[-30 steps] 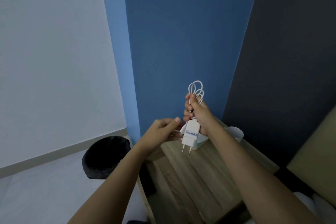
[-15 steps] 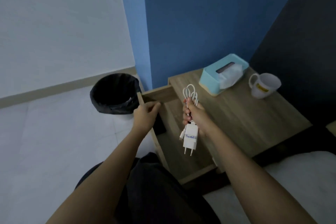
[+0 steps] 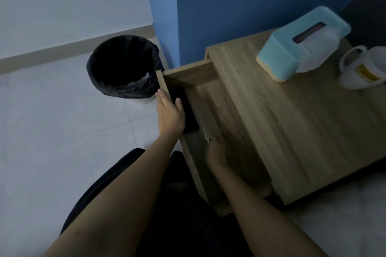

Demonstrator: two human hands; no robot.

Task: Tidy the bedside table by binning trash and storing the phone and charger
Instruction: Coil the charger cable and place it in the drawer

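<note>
So I'm watching the head cam, and the right hand (image 3: 217, 152) is reaching down into the open drawer (image 3: 213, 115) w/ the charger (image 3: 206, 135). All I'm making out of it is a few white cable loops poking out at the hand's 11 o'clock, right at the fingertips. The plug body is hidden or lost in blur. The hand is smeared, so I can't tell if it's gripping the cable or letting go, tbh.

The left hand (image 3: 170, 113) is lying flat and released on the drawer's front edge, fingers pointing to 12, steadying it imo. The phone (image 3: 183, 108) is already lying in the drawer, a dark slab just beside that hand on its 3 o'clock side, long axis running roughly 11 to 5.

Key relation: the charger is sitting at about 5 o'clock from the phone, near its close end, and the right hand is the nearer one by far. So my guess is the charger is going down on the bare drawer floor beside the phone.

On the counter (image 3: 292, 123) the tissue box (image 3: 292, 52) and mug (image 3: 363, 69) are sitting at 1–2 o'clock, well apart from both hands. The bin (image 3: 123, 69) is standing on the floor at 10 o'clock.
</note>
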